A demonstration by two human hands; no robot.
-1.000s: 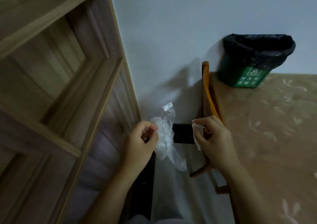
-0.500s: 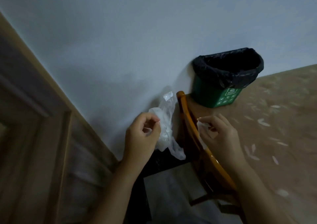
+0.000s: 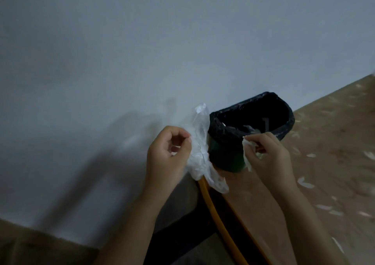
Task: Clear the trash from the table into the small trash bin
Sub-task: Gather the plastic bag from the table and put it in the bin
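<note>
A small green trash bin (image 3: 225, 159) lined with a black bag (image 3: 251, 118) stands on the table's left corner against the wall. Pale scraps lie inside it. My left hand (image 3: 168, 155) pinches a crumpled clear plastic bag (image 3: 199, 149), which hangs just left of the bin. My right hand (image 3: 267, 159) is closed on a small white scrap (image 3: 246, 145) at the bin's near rim, in front of the bin.
The table (image 3: 328, 183) has a tan cloth with pale leaf marks and an orange-brown wooden edge (image 3: 211, 208). A plain grey-white wall (image 3: 142, 51) runs behind. A brown piece of furniture (image 3: 30, 242) sits at bottom left.
The view has swung right and up; the wooden shelf has left the frame. Both hands have come up to the bin, each still holding its piece of trash.
</note>
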